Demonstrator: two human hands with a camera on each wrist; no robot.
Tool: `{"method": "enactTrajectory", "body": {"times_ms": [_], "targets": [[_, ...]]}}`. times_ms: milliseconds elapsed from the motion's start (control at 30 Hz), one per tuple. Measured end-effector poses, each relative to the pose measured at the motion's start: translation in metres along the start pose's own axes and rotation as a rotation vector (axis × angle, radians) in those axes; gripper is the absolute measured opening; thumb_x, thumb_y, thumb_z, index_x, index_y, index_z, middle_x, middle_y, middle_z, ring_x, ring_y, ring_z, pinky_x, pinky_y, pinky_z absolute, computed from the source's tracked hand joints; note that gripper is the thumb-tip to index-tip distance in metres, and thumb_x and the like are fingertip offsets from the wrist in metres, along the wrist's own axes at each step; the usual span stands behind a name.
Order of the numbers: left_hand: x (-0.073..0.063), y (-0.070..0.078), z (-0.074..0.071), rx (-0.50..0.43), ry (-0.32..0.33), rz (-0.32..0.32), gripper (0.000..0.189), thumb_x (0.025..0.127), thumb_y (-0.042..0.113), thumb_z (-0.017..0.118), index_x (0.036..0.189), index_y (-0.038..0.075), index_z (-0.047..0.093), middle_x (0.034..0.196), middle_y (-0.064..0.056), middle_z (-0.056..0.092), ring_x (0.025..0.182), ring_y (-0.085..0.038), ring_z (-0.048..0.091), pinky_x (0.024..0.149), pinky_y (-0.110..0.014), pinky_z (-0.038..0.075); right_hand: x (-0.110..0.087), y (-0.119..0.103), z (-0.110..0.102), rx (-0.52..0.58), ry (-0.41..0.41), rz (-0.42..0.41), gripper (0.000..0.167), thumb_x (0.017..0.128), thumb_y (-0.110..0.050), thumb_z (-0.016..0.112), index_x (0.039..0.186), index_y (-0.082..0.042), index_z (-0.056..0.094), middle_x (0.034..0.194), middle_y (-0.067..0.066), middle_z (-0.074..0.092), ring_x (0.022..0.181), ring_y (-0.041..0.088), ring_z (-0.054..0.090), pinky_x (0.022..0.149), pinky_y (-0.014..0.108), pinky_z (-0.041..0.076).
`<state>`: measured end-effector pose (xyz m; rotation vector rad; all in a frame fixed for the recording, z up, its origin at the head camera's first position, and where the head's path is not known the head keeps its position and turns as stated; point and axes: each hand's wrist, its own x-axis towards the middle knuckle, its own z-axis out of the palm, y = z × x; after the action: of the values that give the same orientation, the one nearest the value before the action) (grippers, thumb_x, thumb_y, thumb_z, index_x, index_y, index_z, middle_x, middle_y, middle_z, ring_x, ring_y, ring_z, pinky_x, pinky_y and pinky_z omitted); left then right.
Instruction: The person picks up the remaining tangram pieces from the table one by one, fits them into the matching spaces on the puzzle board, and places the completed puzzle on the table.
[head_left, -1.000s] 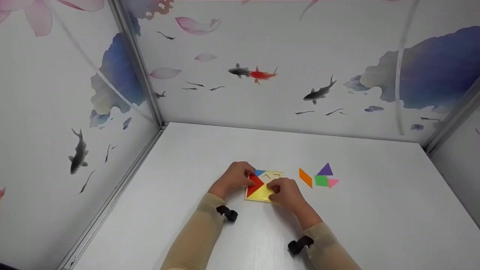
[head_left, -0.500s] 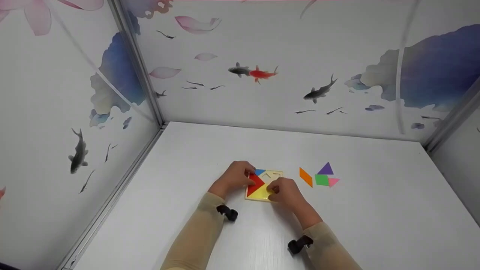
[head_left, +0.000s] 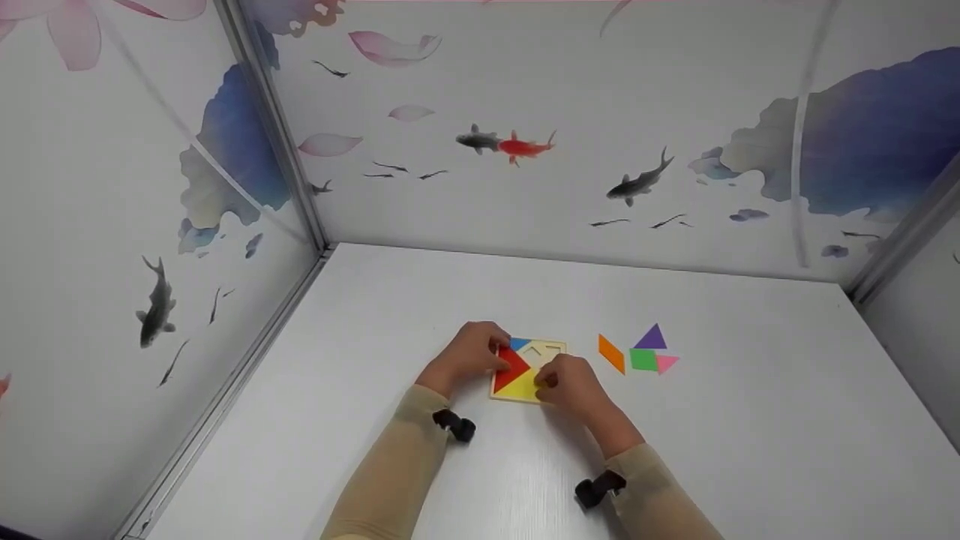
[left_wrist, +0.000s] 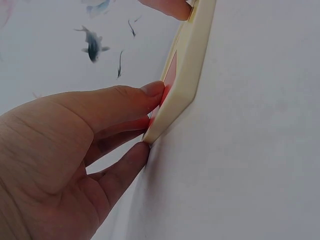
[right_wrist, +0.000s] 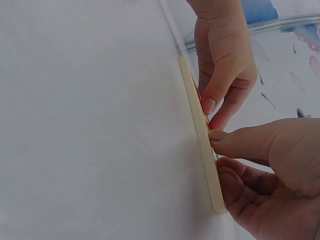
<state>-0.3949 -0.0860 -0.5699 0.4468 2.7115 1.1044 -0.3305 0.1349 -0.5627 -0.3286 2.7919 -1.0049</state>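
Note:
A shallow wooden tangram tray (left_wrist: 192, 65) lies on the table between both hands. Inside it are a large red triangle (head_left: 516, 367), a large yellow triangle (head_left: 516, 387) and a blue piece (head_left: 519, 343); bare recesses show at its far right. My left hand (head_left: 471, 352) holds the tray's left side, the thumb on the red triangle and other fingers by the edge. Over the tray's right side, my right hand (head_left: 576, 384) has curled thumb and forefinger on the yellow triangle, hiding its right end.
Right of the tray lie loose flat pieces: an orange parallelogram (head_left: 611, 355), a purple triangle (head_left: 652, 338), a green square (head_left: 643, 359) and a pink triangle (head_left: 666, 364). White printed panels stand along the back and sides of the white table (head_left: 750, 420).
The right thumb and forefinger have shifted very slightly on the yellow triangle. My left hand, the tray and the loose pieces stay where they were.

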Motion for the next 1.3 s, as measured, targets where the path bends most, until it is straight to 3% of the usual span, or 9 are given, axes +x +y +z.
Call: {"method": "enactTrajectory", "body": {"times_ms": [333,567,967,1300], "targets": [[-0.002,0.006,-0.001,0.026,-0.004,-0.013,0.038,0.09,0.022,0.087,0.126,0.015,0.078,0.122,0.002,0.071,0.109,-0.019,0.06,0.104,-0.037,0.056,0.001,-0.001,-0.002,-0.012,-0.007,0.007,0.016,0.09,-0.006,0.083,0.106,-0.007,0.083,0.103,0.006,0.069,0.092,0.02,0.061,0.093,0.039,0.061],[-0.003,0.012,0.001,0.065,-0.017,0.024,0.04,0.088,0.024,0.087,0.126,0.012,0.078,0.122,0.0,0.071,0.108,-0.019,0.06,0.101,-0.036,0.057,0.0,-0.002,-0.005,-0.027,-0.008,0.016,0.012,0.088,-0.006,0.083,0.1,-0.007,0.084,0.097,0.004,0.075,0.09,0.02,0.064,0.089,0.039,0.062],[-0.007,0.03,0.01,0.151,-0.054,-0.037,0.06,0.079,0.032,0.096,0.129,0.011,0.072,0.124,0.0,0.067,0.112,-0.019,0.057,0.104,-0.036,0.054,-0.002,0.004,-0.009,0.01,-0.028,0.04,0.013,0.089,-0.009,0.083,0.102,-0.009,0.084,0.097,0.003,0.078,0.093,0.021,0.064,0.092,0.04,0.062],[-0.008,0.03,0.013,0.16,-0.052,-0.056,0.061,0.078,0.03,0.097,0.13,0.013,0.069,0.123,0.001,0.066,0.113,-0.018,0.056,0.104,-0.035,0.055,-0.001,0.008,-0.011,0.028,-0.039,0.055,0.012,0.09,-0.01,0.081,0.101,-0.012,0.084,0.097,0.001,0.077,0.093,0.021,0.063,0.09,0.038,0.061]]}}
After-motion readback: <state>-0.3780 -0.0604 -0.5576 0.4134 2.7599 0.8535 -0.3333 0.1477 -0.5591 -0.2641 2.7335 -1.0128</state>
